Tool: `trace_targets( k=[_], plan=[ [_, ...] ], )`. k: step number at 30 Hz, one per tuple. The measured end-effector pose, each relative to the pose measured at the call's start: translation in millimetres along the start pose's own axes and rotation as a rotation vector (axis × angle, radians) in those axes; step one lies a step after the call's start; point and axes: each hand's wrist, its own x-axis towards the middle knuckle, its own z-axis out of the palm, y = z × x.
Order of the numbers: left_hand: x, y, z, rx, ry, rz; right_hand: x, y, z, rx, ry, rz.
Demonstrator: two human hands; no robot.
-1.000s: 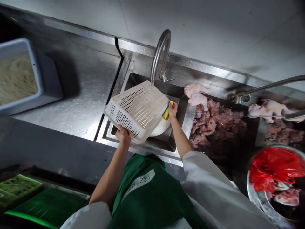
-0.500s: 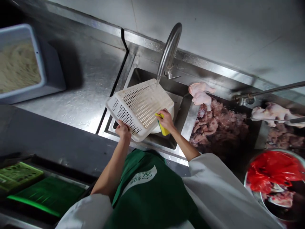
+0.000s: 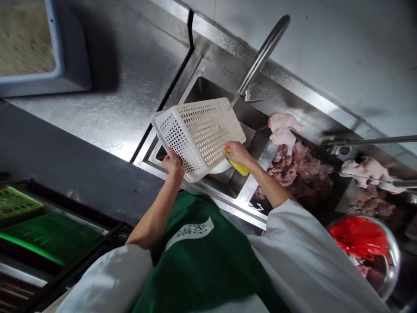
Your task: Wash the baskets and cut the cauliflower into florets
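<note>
Steel tabletop (image 3: 130,95) lies toward ten o'clock of the sink (image 3: 202,89), over which a white basket (image 3: 203,130) tilts. At the basket's eight o'clock, the left hand (image 3: 173,163) is closed on its edge; at four o'clock, the right hand (image 3: 239,153) curls round a yellow sponge (image 3: 241,169).

On my feed the white perforated plastic basket (image 3: 202,135) is tilted over the rectangular steel sink basin (image 3: 238,187), the left hand (image 3: 173,163) at its near-left end, the right hand (image 3: 239,153) and yellow block sponge (image 3: 242,168) at its right, the curved steel faucet (image 3: 269,45) behind. Left of that I see the flat steel counter (image 3: 133,100) bearing the grey-blue rectangular plastic tub (image 3: 74,52). Rightward lies the pink raw meat heap (image 3: 295,167), then the round steel bowl (image 3: 395,256), the red plastic bag (image 3: 358,237) apparently inside, though that corner is dim.
</note>
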Motion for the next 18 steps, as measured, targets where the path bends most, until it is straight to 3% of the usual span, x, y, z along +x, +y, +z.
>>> trace_targets(
  k=[7, 11, 13, 18],
  plan=[
    [3, -5, -3.4, 0.057, 0.004, 0.044, 5, -30, -18, -0.291, -0.186, -0.048],
    [5, -9, -7.8, 0.066, 0.08, 0.042, 5, -19, -31, -0.408, -0.038, 0.104],
    [7, -10, -10.7, 0.061, 0.1, 0.036, 6, -8, -35, -0.378, 0.018, 0.138],
    [10, -9, -14.2, 0.048, 0.13, 0.036, 8, -10, -19, -0.132, -0.053, -0.069]
  ],
)
